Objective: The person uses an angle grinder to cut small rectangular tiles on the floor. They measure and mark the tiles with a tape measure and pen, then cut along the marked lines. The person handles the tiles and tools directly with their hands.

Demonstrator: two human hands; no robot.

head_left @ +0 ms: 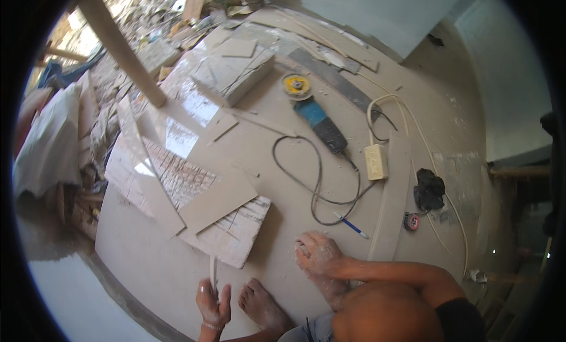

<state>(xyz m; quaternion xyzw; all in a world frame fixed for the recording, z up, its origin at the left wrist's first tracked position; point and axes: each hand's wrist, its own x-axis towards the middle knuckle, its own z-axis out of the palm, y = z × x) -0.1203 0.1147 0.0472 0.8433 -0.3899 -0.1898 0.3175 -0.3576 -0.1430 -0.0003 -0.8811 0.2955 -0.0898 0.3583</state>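
Note:
My left hand point(212, 301) at the lower middle is closed on a thin pale strip point(212, 270) that points toward a white, scored board point(242, 239). My right hand point(315, 253) is curled over my right foot point(327, 289); whether anything is between its fingers is hidden. A cut tile piece point(218, 203) and a long tile strip point(150, 177) lie on the board. An angle grinder point(321, 127) with a yellow disc lies beyond my hands, near a blue marker point(354, 227).
A power strip point(375, 162) with cables, a black crumpled item point(429, 189), a tape measure point(411, 221) and a long plank point(389, 197) lie right. A dusty block point(236, 77), a wooden post point(130, 59) and rubble point(159, 18) stand beyond. A white sack point(47, 141) is left.

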